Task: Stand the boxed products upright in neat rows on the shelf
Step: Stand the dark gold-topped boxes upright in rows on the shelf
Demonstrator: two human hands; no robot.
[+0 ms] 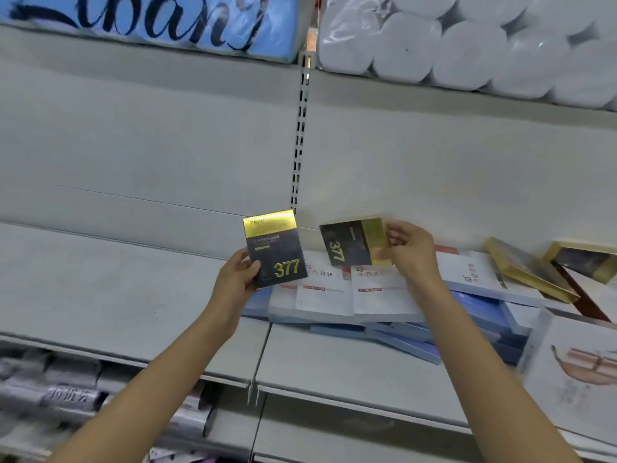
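Observation:
My left hand (237, 277) grips a dark box with a gold top band and a yellow "377" (275, 250), held upright above the grey shelf (133, 295). My right hand (412, 252) pinches the gold end of a second "377" box (354, 240), which is turned on its side in the air. Below both hands, several flat white and blue boxes (337, 295) lie in a loose pile on the shelf. Two more gold-edged boxes (531, 272) lie tilted at the right.
A white box with a pink picture (577, 372) stands at the shelf's right front. White paper rolls (467, 45) and a blue pack (160, 21) fill the upper shelf. Wrapped silvery packs (66, 392) sit on the lower shelf. A slotted upright (300, 135) divides the back panel.

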